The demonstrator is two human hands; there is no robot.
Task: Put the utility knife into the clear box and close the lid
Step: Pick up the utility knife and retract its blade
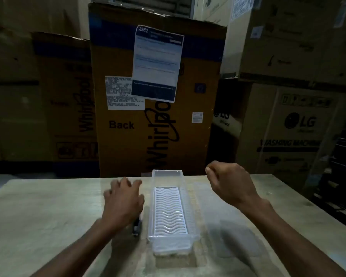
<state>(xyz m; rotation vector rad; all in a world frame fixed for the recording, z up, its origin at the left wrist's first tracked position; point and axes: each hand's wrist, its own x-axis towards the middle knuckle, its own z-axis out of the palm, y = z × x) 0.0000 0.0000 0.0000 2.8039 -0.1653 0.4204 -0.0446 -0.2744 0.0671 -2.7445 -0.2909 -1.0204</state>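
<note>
The clear box [154, 206] lies lengthwise in the middle of the table with its top open and a white wavy insert [169, 210] inside. The utility knife [136, 227] rests on the table just left of the box; only its dark near end shows below my left hand. My left hand [123, 198] hovers over the knife, fingers spread, blurred, palm down. My right hand [229, 182] is raised to the right of the box's far end, fingers curled in, with nothing seen in it. A faint clear panel [238, 238], perhaps the lid, lies right of the box.
The pale wooden table [48, 216] ends just behind the box. Large cardboard appliance cartons [128, 136] stand stacked close behind it and on both sides. Dark racking [344, 166] is at the far right.
</note>
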